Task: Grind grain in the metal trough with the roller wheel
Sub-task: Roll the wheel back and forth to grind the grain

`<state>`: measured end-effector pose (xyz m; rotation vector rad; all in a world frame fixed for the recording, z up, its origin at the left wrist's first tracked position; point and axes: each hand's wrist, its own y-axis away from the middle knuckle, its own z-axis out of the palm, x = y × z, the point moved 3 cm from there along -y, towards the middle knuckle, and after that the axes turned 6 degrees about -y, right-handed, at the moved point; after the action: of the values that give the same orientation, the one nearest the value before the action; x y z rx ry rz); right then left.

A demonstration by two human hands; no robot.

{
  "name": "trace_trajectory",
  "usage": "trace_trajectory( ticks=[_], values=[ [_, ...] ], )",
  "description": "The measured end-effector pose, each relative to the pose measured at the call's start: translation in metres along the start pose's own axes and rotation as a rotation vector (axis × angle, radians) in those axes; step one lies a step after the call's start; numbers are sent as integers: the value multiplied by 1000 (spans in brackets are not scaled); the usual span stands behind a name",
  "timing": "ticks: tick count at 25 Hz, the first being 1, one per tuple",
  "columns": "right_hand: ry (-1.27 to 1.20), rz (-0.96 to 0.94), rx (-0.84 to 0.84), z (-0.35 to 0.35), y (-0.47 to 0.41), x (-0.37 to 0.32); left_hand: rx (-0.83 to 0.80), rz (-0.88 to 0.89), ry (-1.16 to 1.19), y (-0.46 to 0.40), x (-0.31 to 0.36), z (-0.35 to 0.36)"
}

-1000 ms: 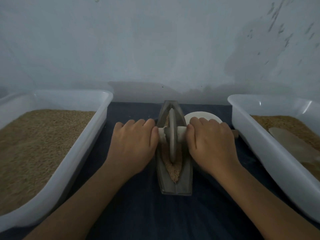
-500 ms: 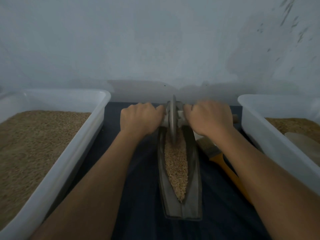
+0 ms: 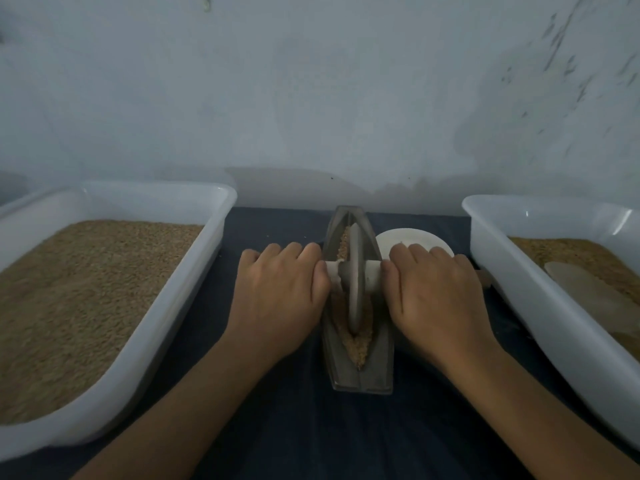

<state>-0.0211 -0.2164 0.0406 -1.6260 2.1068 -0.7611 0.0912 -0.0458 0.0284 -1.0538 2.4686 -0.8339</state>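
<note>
At my far left sits a white plastic tub (image 3: 194,271) filled with tan grain. Next, my left hand (image 3: 280,299) lies palm down on a dark blue cloth (image 3: 277,427), its fingers curled over the left end of a pale axle (image 3: 332,271). In the middle, a narrow metal trough (image 3: 375,358) runs away from me, holding a strip of brown grain (image 3: 355,348). The grey roller wheel (image 3: 356,282) stands upright in the trough, about midway along it. My right hand (image 3: 438,299) grips the axle's right end the same way. Just beyond it, a white bowl (image 3: 412,240) sits beside the trough. At my far right, a second white tub (image 3: 519,289) holds grain and a pale flat object (image 3: 588,296).
</note>
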Motion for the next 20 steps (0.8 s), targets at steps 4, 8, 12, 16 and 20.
trace_trajectory(
  ticks=[4,8,12,16,20],
  values=[
    [-53,52,-150,30,-58,20,-102,131,-169,-53,-2,28],
    [-107,114,-272,58,-118,36,-361,-165,-18,-115,-20,65],
    [-57,70,-254,54,-120,28,-377,-172,-27,-108,-25,69],
    [-55,65,-172,36,-50,26,-41,125,-184,-59,3,26],
    [-85,35,-25,8,-7,5,10,4,-45,-9,0,4]
  ],
)
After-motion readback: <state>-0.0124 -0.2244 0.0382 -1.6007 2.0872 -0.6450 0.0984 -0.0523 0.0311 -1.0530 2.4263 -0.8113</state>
